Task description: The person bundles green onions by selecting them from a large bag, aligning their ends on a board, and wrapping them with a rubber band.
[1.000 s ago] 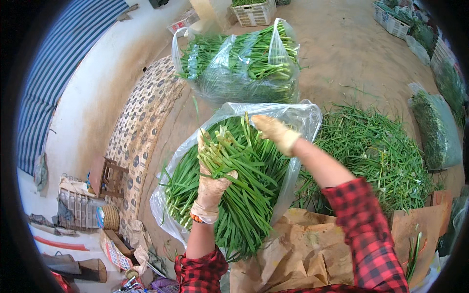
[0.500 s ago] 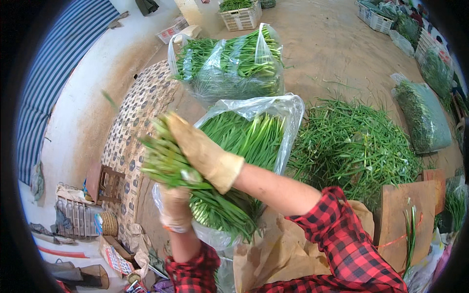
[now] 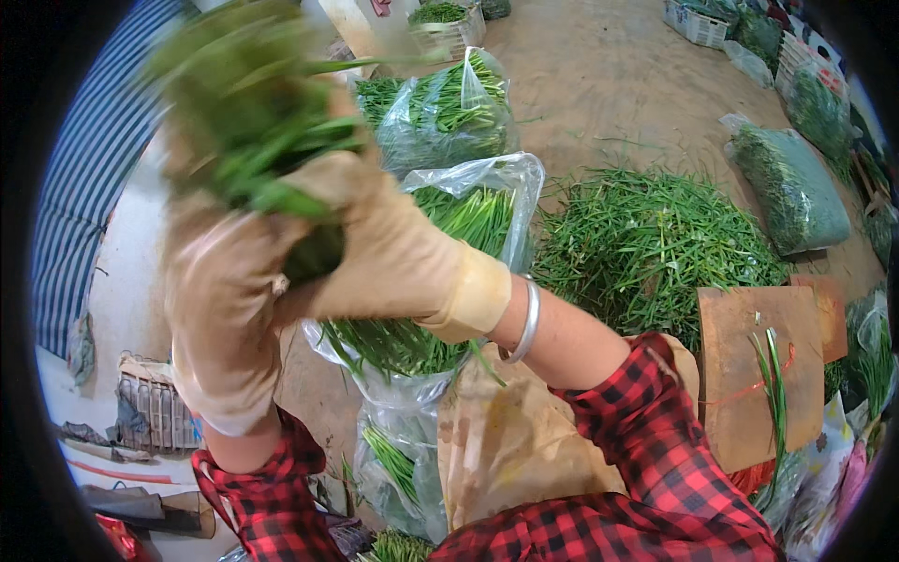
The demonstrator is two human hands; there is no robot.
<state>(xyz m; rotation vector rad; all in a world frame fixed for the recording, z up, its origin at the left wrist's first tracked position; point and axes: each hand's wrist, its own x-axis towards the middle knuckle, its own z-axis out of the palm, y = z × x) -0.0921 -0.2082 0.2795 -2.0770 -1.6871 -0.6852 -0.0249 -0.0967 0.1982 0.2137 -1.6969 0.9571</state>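
A bunch of green garlic chives (image 3: pixel 248 103), smeared by motion, is raised at the upper left. My left hand (image 3: pixel 223 314), in a tan work glove, is closed around its lower part. Likewise gloved, my right hand (image 3: pixel 379 248) grips the same bunch from the right, its fingers partly hidden by leaves. Beneath my hands stands an open clear plastic bag (image 3: pixel 526 192) filled with chives (image 3: pixel 473 217). My right forearm and glove cover part of that bag.
Beyond it is another filled bag of chives (image 3: pixel 445 108). A loose heap of green leaves (image 3: pixel 655 248) lies to the right, near a brown board (image 3: pixel 763 375) with a few stalks on it. Brown sheeting (image 3: pixel 524 440) covers my lap. Filled bags (image 3: pixel 791 187) line the far right.
Both hands have lifted the bunch up and leftward, closer to the camera, off the open bag. The view has shifted a little, so the bags appear slightly farther left and higher.
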